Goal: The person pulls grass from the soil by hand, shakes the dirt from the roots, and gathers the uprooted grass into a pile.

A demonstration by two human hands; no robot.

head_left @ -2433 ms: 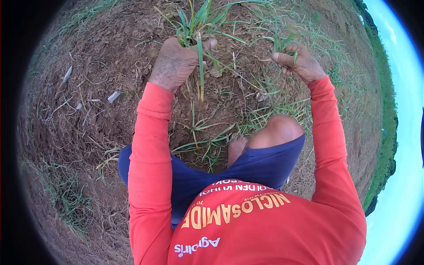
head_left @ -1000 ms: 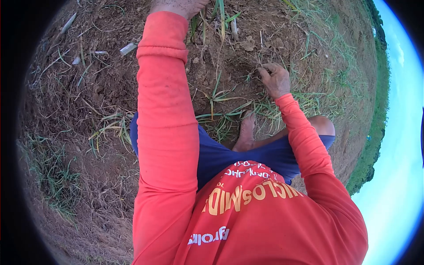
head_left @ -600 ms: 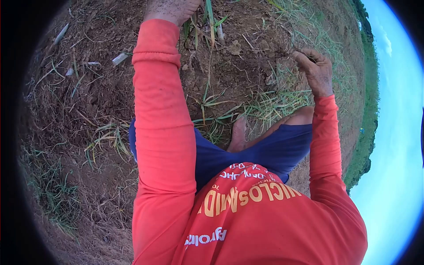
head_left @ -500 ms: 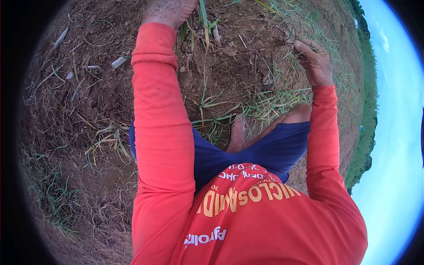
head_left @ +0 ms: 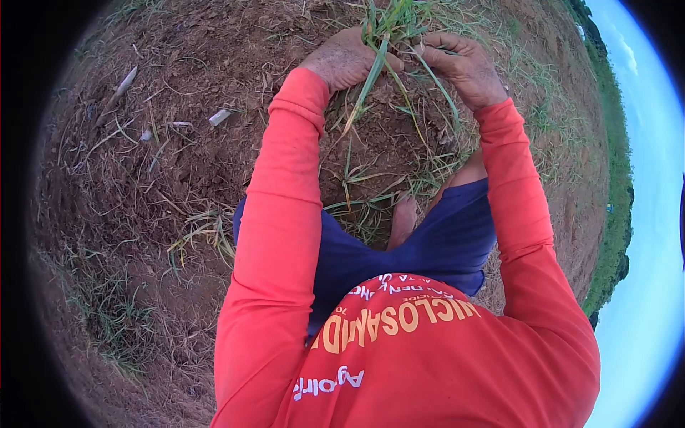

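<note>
My left hand [head_left: 346, 60] is closed around the base of a tuft of long green grass [head_left: 399, 21] at the top of the head view. Some of its blades are yellowed and hang down between my hands. Close beside it, my right hand [head_left: 467, 70] is closed, thumb and fingers pinched together at the right side of the tuft. What exactly lies between those right fingertips is hard to make out. The roots of the tuft do not show clearly.
Brown soil [head_left: 178, 164] with dry straw spreads around me. Pale stalk pieces [head_left: 220, 117] lie to the left. Grass clumps [head_left: 207, 235] grow near my legs, with a bare foot [head_left: 404, 220] between them. A green tree line [head_left: 617, 164] and sky are at the right.
My left hand has come down and right from the top edge, with the grass tuft now in view. My right hand has moved slightly left and up, and both hands are now close together.
</note>
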